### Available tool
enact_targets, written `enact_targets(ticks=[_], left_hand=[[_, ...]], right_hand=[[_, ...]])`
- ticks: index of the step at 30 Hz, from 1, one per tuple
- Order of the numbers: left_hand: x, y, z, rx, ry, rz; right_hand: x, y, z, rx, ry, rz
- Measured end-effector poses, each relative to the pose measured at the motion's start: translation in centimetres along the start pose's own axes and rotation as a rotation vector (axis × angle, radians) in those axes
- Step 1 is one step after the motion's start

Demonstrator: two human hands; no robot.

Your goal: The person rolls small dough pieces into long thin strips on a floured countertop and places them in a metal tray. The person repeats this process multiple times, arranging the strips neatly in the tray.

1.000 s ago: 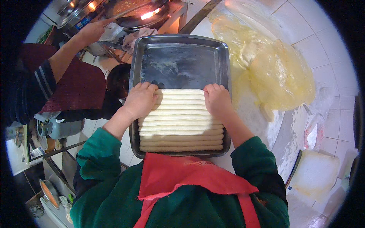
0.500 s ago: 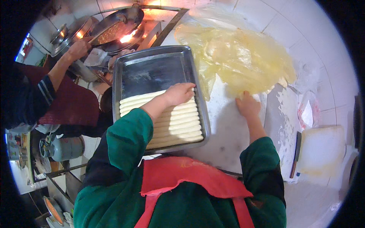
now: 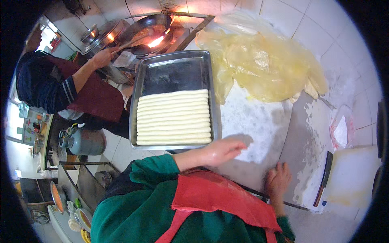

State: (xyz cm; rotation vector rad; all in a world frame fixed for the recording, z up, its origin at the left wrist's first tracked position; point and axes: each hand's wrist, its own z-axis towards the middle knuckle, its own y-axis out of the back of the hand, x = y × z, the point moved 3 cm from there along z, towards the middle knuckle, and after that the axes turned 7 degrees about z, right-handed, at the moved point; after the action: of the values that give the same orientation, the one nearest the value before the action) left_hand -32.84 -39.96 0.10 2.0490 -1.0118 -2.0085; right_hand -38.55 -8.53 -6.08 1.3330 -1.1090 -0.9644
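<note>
My left hand (image 3: 224,152) is off the dough and hangs over the worktop by the tray's near right corner. Its fingers stretch out to the right, holding nothing. Lower right, my right hand (image 3: 278,179) rests at the front edge of the worktop (image 3: 247,170), its fingers loosely bent and apart with nothing seen in them. The deep metal tray (image 3: 215,101) stands to the left. Long pale dough strips (image 3: 174,117) lie side by side across its near part, while its dark far part is bare. A yellowish plastic sheet (image 3: 263,65) covers something lumpy at the far right, with pale dough peeking out.
A co-worker's hand (image 3: 103,58) holds a wooden-handled tool over a wok (image 3: 142,30) beside an open flame (image 3: 156,41). A cleaver (image 3: 323,178) lies at the right next to a pale cutting board (image 3: 352,176). A gas cylinder (image 3: 87,141) stands on the left.
My left hand has left the dough strips and come nearer and to the right. My right hand has drawn back from the plastic sheet to the front edge. The view has shifted.
</note>
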Motion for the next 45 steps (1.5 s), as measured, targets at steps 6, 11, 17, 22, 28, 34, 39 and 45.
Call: enact_targets(ticks=[6, 11, 17, 22, 28, 34, 39, 45], left_hand=[[-0.3, -4.0, -2.4, -0.098, 0.052, -0.268], [-0.2, -4.0, -3.4, -0.300, 0.221, -0.458], [0.7, -7.2, -0.8, -0.168, 0.086, -0.670], [-0.7, -7.0, 1.8, -0.306, 0.035, 0.054], [-5.7, -8.6, 8.9, -0.142, -0.005, -0.248], [-2.3, -13.7, 7.0, 0.173, 0.181, -0.192], [-0.6, -8.5, 3.3, -0.297, 0.056, 0.815], [-2.8, -7.7, 8.5, -0.086, 0.099, -0.104]], right_hand=[[-2.6, 3.4, 10.3, -0.093, -0.042, 0.213], [-0.3, 0.2, -2.5, -0.201, 0.340, 0.100], [-0.4, 2.3, 6.0, -0.076, 0.198, -0.013], [1.5, 2.2, 4.5, -0.052, 0.438, 0.273], [5.4, 5.2, 4.4, -0.070, 0.149, 1.659], [-1.4, 2.6, 7.2, 0.264, -0.375, 2.374], [-5.3, 2.2, 4.6, -0.287, 0.189, 0.370], [2.6, 3.9, 6.7, -0.092, 0.154, 1.221]])
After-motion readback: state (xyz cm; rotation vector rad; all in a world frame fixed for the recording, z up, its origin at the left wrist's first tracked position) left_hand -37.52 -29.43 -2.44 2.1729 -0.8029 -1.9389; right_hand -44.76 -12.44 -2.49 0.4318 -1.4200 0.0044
